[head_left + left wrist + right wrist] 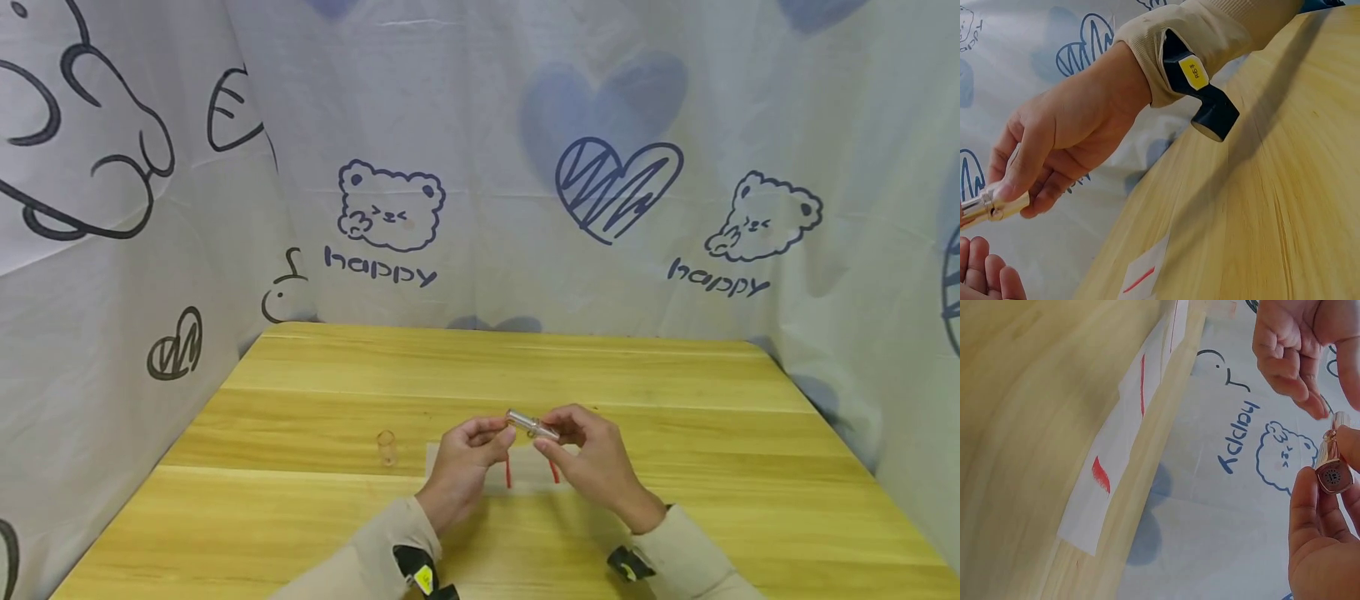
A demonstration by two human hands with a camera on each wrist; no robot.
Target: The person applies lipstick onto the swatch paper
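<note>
My right hand point(592, 458) pinches a metallic lipstick tube point(533, 425) between thumb and fingers above the table. In the right wrist view, the tube's base point(1335, 477) faces the camera and carries a small round label. Close to the tube's other end is my left hand point(467, 465). Its fingers lie loosely bent, and a gap shows between thumb and index finger in the right wrist view; whether a fingertip touches the tube is hard to see. Beneath the hands lies a white paper strip point(1094, 506) with red strokes point(1101, 475) on it.
A small transparent cap point(386, 448) stands on the wooden table point(300, 517), left of the paper. White cloth point(480, 183) with printed bears and hearts hangs behind the table and along its sides. Each wrist wears a black camera mount point(630, 564).
</note>
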